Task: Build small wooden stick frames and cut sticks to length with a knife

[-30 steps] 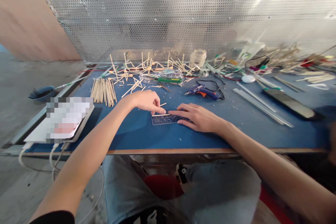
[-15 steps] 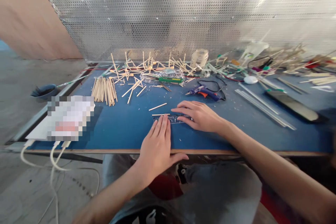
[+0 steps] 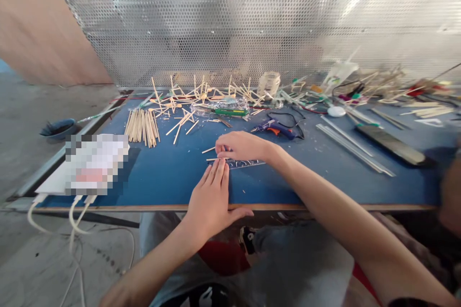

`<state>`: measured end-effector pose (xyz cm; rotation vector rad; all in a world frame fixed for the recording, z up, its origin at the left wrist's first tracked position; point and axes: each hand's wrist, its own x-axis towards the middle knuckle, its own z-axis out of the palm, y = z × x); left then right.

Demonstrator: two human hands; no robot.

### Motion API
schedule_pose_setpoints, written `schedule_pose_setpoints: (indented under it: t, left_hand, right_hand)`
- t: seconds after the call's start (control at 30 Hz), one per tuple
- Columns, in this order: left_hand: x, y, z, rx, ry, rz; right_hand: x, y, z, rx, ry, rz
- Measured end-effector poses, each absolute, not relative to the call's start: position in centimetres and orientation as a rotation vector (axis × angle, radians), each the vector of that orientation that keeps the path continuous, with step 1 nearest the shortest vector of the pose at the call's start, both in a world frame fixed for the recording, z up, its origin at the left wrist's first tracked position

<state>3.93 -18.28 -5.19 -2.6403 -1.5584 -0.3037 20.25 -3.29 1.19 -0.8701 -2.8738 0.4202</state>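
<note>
My left hand (image 3: 212, 196) lies flat on the blue table (image 3: 173, 177), fingers stretched out, with the fingertips pressing the left end of a clear ruler (image 3: 245, 163). My right hand (image 3: 242, 146) curls just behind the ruler, its fingertips closed near a thin wooden stick (image 3: 212, 159) that lies along the ruler's far edge. Another short stick (image 3: 208, 150) rests a little farther back. What the right fingers pinch is hidden.
A bundle of wooden sticks (image 3: 141, 126) lies at the back left, with glued stick frames (image 3: 187, 93) behind it. A blue glue gun (image 3: 275, 128), a green-handled tool (image 3: 230, 111), long clear rods (image 3: 355, 148) and a dark flat bar (image 3: 391, 144) lie to the right. A white device (image 3: 90, 165) sits at the left edge.
My left hand drew back from the sticks and laid itself flat on the ruler's left end. My right hand lifted off the ruler and slid left toward the thin stick.
</note>
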Motion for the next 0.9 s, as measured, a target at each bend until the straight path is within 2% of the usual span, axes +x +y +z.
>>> schedule_pose_setpoints:
  t: [0.33,0.9]
  left_hand:
    - [4.39,-18.95,-5.68,-2.521,-1.578,-0.4]
    - [4.37,-18.77,-6.0,-2.471,-1.518,-0.454]
  right_hand:
    - [20.5,-4.02,0.76,-0.72,-2.829,0.576]
    - [20.53,-4.1,0.53,-0.637,-2.801,0.612]
